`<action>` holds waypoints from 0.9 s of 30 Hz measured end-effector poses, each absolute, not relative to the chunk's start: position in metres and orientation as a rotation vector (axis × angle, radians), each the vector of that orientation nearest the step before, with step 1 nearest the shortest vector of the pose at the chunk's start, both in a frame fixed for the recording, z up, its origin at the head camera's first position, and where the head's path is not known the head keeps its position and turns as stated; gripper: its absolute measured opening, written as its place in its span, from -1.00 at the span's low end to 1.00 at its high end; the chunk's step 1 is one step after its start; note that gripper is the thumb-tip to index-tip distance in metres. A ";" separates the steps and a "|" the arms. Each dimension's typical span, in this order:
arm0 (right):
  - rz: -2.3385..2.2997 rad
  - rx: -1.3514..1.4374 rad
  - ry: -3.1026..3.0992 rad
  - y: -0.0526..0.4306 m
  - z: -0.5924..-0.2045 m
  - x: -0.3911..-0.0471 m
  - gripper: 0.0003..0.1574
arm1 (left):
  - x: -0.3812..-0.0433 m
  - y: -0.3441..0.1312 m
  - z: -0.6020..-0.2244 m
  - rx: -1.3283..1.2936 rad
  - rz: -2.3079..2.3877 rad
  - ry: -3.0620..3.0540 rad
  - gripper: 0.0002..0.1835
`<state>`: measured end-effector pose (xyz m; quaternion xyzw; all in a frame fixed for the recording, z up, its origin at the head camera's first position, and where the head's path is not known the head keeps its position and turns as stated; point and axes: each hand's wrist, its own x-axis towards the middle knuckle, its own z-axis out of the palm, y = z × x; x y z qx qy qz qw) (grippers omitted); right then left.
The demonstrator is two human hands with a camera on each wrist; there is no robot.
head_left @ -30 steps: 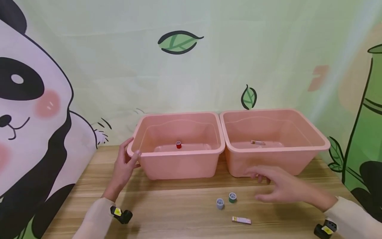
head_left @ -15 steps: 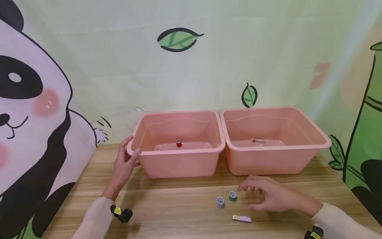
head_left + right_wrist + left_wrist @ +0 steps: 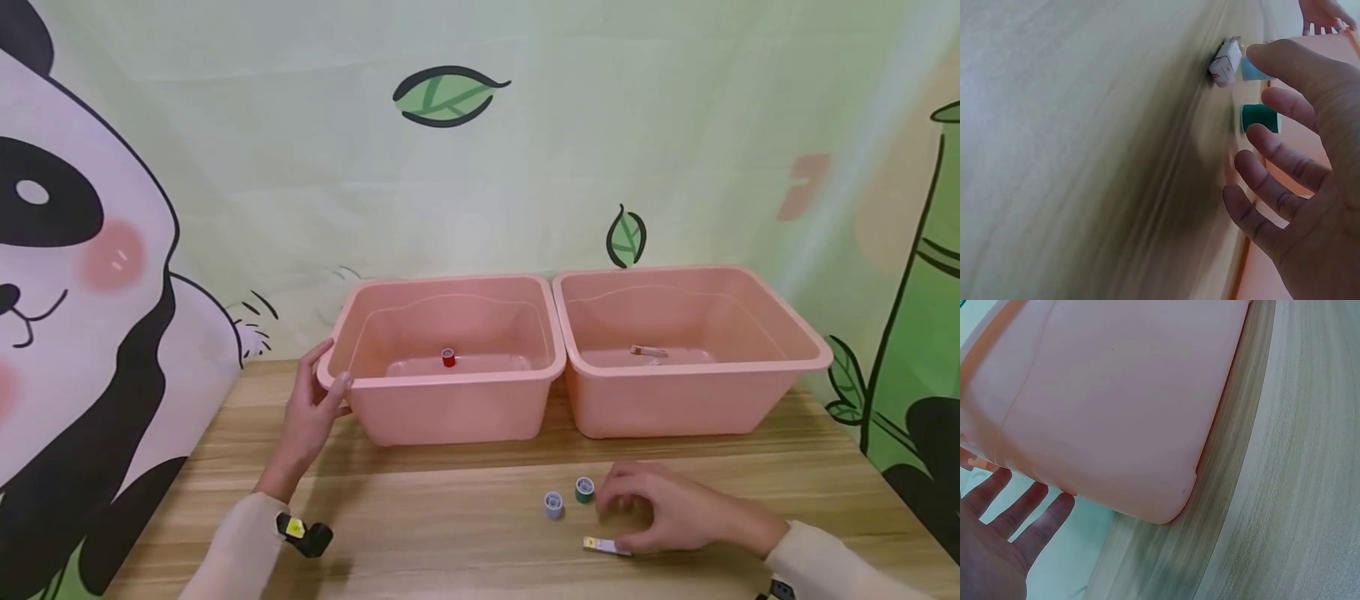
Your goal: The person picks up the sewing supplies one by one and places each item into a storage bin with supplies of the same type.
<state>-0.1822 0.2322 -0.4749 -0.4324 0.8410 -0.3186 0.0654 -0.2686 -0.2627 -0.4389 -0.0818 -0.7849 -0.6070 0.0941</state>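
Note:
My left hand (image 3: 311, 408) holds the left pink plastic tub (image 3: 450, 412) at its front left corner, thumb at the rim and fingers against the outer side wall. Over the table my right hand (image 3: 671, 510) hovers with fingers spread and slightly bent, holding nothing. Its thumb overlaps a narrow white box with a yellow end (image 3: 600, 545) in the head view. Close by its index finger stands a small green cylinder with a pale ringed top (image 3: 584, 490). A pale blue cylinder (image 3: 553, 505) of the same shape stands just left of that one.
Beside the left tub stands a second pink tub (image 3: 690, 404), with a thin small box (image 3: 648, 352) lying in it. One small red cylinder (image 3: 448, 358) sits inside the left tub. Behind both hangs a printed cloth backdrop (image 3: 300, 167). Everything rests on a wood-grain table (image 3: 420, 517).
My right hand has come down and left, from in front of the right tub to beside the green cylinder and the narrow box. The left hand has kept its hold on the tub.

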 end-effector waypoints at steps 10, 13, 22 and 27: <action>-0.907 -1.219 2.499 0.229 -0.478 -0.183 -0.69 | -0.269 -0.263 -0.439 -0.244 -1.799 -2.328 -0.30; -0.882 -1.222 2.519 0.228 -0.479 -0.181 -0.68 | -0.269 -0.263 -0.439 -0.250 -1.801 -2.319 -0.31; -0.844 -1.237 2.572 0.228 -0.482 -0.179 -0.73 | -0.269 -0.263 -0.439 -0.236 -1.786 -2.337 -0.29; -0.850 -1.229 2.563 0.227 -0.482 -0.180 -0.75 | -0.269 -0.263 -0.439 -0.238 -1.786 -2.329 -0.31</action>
